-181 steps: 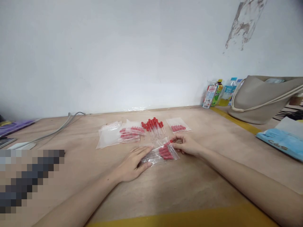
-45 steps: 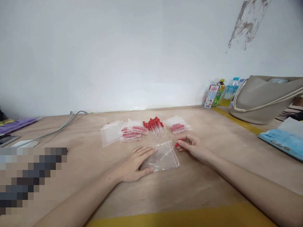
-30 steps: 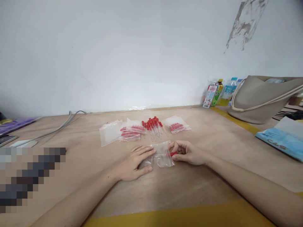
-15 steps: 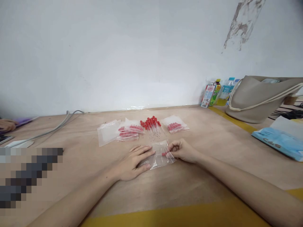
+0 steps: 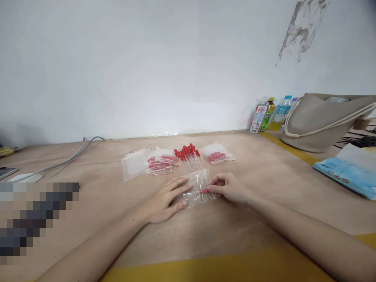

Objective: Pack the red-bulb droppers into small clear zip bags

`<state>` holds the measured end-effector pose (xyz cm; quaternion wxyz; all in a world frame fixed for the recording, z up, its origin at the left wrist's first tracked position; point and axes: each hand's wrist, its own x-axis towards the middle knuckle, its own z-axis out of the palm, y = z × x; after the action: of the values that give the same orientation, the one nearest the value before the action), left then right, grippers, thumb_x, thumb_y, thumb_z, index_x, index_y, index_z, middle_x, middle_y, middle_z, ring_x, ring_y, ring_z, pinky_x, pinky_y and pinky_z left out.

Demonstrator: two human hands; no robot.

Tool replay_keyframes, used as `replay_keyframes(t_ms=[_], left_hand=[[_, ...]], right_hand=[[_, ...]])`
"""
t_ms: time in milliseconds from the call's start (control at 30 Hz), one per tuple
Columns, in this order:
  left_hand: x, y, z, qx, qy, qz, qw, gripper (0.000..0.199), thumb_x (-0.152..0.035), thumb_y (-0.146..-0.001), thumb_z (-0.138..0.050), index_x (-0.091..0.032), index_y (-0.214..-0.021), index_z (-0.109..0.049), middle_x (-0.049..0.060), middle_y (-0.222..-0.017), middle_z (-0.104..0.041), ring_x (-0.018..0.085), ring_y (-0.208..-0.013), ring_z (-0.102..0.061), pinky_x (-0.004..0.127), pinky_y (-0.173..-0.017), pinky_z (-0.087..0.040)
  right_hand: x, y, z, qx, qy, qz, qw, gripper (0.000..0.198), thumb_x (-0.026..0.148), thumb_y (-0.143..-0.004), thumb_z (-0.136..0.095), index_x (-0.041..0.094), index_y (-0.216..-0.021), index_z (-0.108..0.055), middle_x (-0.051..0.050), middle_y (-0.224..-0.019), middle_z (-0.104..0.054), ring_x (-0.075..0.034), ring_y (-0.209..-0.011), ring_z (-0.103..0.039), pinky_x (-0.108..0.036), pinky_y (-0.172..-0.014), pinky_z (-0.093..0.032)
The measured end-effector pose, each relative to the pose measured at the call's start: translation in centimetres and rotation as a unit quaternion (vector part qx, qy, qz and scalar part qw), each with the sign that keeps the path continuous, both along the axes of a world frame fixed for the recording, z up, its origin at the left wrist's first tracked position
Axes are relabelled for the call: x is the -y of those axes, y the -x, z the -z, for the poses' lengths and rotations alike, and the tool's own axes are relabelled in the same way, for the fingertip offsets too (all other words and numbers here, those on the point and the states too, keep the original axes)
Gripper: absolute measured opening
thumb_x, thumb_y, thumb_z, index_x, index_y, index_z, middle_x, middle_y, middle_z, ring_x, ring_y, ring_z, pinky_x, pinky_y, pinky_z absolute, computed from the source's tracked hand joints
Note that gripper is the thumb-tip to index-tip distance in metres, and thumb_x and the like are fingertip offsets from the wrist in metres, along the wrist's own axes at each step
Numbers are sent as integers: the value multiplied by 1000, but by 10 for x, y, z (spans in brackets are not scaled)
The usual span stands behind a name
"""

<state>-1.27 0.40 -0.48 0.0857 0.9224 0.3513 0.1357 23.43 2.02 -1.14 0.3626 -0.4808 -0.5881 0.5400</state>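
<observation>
Right fingers [image 5: 216, 188] pinch a slender red dropper [image 5: 202, 191] in a crinkled clear bag [image 5: 198, 180], left fingers [image 5: 180, 190] splayed on it.

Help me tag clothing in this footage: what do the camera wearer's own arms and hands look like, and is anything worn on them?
The left hand and right hand are ungloved, with no ring or watch visible. No sleeve shows on the left forearm or right forearm. A small spot marks the left one near the wrist.

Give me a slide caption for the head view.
Left hand on a clear bag, right hand holding a red dropper at the bag's mouth.
</observation>
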Motion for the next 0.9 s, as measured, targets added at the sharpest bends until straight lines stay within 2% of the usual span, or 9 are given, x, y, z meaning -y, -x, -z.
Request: replay_keyframes(t_ms=[100,267,467,533,600,667,733,833,900], left_hand=[[-2,-1,1,63,-38,-10,997,42,-35,-88,-48,-25,-128,-43,7,-135,-38,25,-125,-32,44,-103,-28],[-3,-1,3,77,12,-15,997,35,-34,-87,-49,-26,-121,-51,6,-124,-48,21,-111,-48,36,-92,-42],[-5,-2,3,123,-37,-30,991,32,-28,-91,-41,-23,-122,-50,6,-120,-52,21,-112,-47,37,-96,-39],[-6,-2,4,120,-30,-32,992,33,-28,-91,-40,-23,-122,-50,6,-122,-52,21,-112,-47,37,-96,-38],[-7,-2,6,106,-8,-33,994,32,-29,-91,-41,-23,-121,-51,5,-121,-53,20,-111,-49,36,-95,-39],[-7,-2,6,99,2,-34,995,30,-30,-89,-43,-23,-117,-53,5,-117,-55,20,-108,-50,36,-94,-40],[-7,-2,6,103,-1,-36,994,27,-30,-88,-45,-22,-112,-55,5,-113,-57,20,-104,-52,36,-91,-42],[-6,-3,4,109,-3,-38,993,25,-30,-87,-46,-20,-109,-55,6,-108,-58,20,-98,-53,35,-87,-44],[-6,-3,4,105,-2,-31,994,25,-29,-87,-47,-21,-110,-55,6,-110,-57,20,-101,-52,36,-89,-43]], right_hand=[[-3,-5,1,-48,21,30,998,35,40,-53,-74,16,-63,-52,3,-51,-56,-8,-47,-48,-22,-50,-36],[-8,-14,5,-75,-16,19,997,35,41,-55,-73,17,-66,-50,2,-56,-58,-9,-54,-52,-23,-55,-38],[-12,-19,5,-80,-28,-73,994,37,43,-59,-71,18,-70,-45,1,-70,-62,-10,-64,-57,-25,-62,-40],[-13,-20,5,-79,-25,-90,992,37,44,-60,-69,18,-72,-45,0,-73,-62,-11,-66,-58,-26,-64,-41],[-15,-22,5,-58,-33,-77,995,37,45,-62,-68,18,-74,-45,0,-70,-61,-11,-62,-56,-26,-62,-42],[-19,-24,5,-9,-77,-28,997,35,45,-63,-65,18,-77,-47,0,-67,-59,-11,-58,-53,-26,-58,-42],[-26,-26,4,71,-166,45,982,28,42,-67,-61,17,-77,-51,-1,-67,-58,-11,-57,-50,-25,-55,-40],[-44,-28,-2,199,-315,119,920,18,34,-74,-54,17,-77,-59,-3,-71,-60,-12,-61,-50,-25,-58,-39],[-60,-24,-7,270,-364,122,883,16,28,-75,-52,17,-76,-63,-4,-73,-61,-13,-65,-52,-25,-62,-39]])
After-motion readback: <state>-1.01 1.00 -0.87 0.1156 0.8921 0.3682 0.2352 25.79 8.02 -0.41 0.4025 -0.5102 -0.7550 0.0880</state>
